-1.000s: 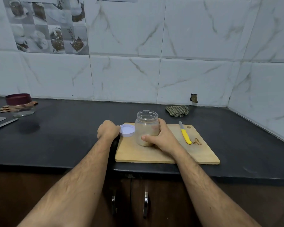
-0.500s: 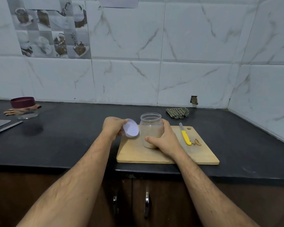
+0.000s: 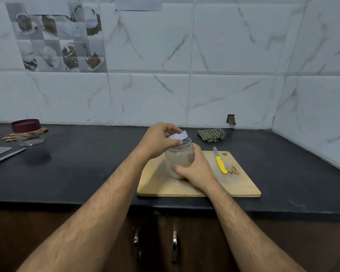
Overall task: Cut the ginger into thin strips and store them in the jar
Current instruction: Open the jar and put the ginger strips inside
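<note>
the right hand [image 3: 199, 169] is wrapped around the clear glass jar [image 3: 179, 160], fingers curled round its far side and thumb pressed across the near wall low down — a firm grip, with the jar standing upright on the wooden cutting board [image 3: 241, 185]. through the glass the lower part looks pale and cloudy; whether that is ginger strips i cannot tell. the left hand [image 3: 159, 139] is right over the jar's mouth, fingertips and thumb pinching the white lid [image 3: 178, 136]. the lid is tilted, its far edge raised and its near edge down at the rim, so it sits at the opening but not flat on it.

to the right on the board lies a small knife with a yellow handle [image 3: 221, 165], blade pointing away toward the wall, nobody touching it. just beside the handle's near end sits a little brown scrap of peel [image 3: 235, 170]. the board rests on the black countertop [image 3: 86, 165], near its front edge.

behind the board, close to the wall, a crumpled checked cloth [image 3: 211, 135]. far off to the left, well apart from the action, a second glass jar with a maroon lid [image 3: 27, 132] with brown scraps lying beside it, and a flat metal piece [image 3: 0, 154] at the left edge of frame. below the counter — dark cabinet doors with two metal handles [image 3: 174, 245].
</note>
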The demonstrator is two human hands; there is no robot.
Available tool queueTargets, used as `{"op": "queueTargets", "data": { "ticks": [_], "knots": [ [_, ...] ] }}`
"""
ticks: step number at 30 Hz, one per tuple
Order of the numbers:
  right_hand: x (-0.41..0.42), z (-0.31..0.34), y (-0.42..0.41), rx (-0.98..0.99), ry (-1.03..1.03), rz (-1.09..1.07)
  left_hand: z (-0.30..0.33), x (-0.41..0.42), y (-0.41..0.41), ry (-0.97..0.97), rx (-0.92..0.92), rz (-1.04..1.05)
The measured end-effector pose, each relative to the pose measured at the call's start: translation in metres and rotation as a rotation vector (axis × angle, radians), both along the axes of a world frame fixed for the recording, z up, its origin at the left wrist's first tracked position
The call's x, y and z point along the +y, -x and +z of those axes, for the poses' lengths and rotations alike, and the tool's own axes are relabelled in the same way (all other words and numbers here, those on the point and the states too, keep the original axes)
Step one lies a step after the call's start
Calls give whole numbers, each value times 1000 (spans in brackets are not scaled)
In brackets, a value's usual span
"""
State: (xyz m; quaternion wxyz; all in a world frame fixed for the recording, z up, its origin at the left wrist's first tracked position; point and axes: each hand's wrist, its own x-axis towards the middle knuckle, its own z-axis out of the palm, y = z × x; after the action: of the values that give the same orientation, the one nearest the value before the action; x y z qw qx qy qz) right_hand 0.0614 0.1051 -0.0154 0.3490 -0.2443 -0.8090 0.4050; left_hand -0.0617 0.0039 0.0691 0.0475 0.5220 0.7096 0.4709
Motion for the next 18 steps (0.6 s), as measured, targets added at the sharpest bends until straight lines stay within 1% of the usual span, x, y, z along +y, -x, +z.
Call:
{"op": "queueTargets", "data": {
  "ticks": [4, 9, 12, 14, 18],
  "knots": [
    [2, 1, -4, 12, 21, 18, 1, 1, -1, 82, 35, -85],
    [7, 2, -7, 9, 66, 57, 6, 8, -1, 76, 101, -82],
    [10, 3, -9, -3, 74, 80, 9, 15, -4, 191, 116, -135],
    [12, 3, -10, -9, 80, 88, 9, 19, -7, 252, 182, -133],
    [14, 1, -9, -33, 74, 83, 15, 22, -4, 300, 259, -88]
  ]
}}
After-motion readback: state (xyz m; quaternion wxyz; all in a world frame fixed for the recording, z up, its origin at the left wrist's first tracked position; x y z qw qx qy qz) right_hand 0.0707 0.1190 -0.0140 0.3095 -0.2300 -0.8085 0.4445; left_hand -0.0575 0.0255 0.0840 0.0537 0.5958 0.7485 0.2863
